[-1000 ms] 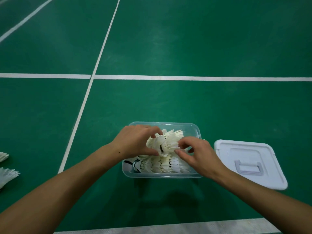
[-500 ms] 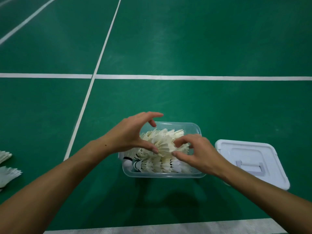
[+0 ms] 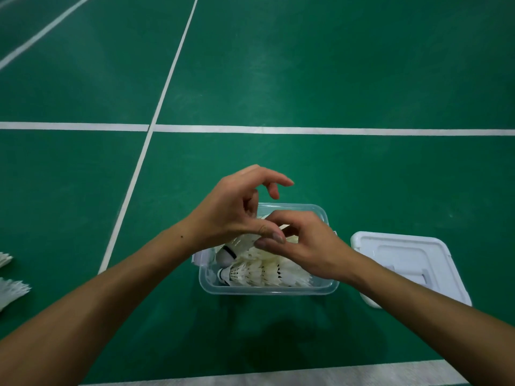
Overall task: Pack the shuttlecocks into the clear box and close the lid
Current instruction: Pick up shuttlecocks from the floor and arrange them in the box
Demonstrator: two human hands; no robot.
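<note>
Directly under both hands sits the clear box (image 3: 267, 288), its rows of shuttlecocks (image 3: 264, 273) lying on their sides. The left hand (image 3: 231, 213) hangs over them, fingers loosely curled; the right hand (image 3: 303, 246) seems to pinch feathers, though I cannot tell for sure. Best to settle the top shuttlecock gently below the rim, since the lid (image 3: 409, 263), right of the right hand, must seat flat.

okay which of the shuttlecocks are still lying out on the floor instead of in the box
The two shuttlecocks at the far left edge, one above the other, lie on the green floor. All the rest sit inside the clear box.
</note>
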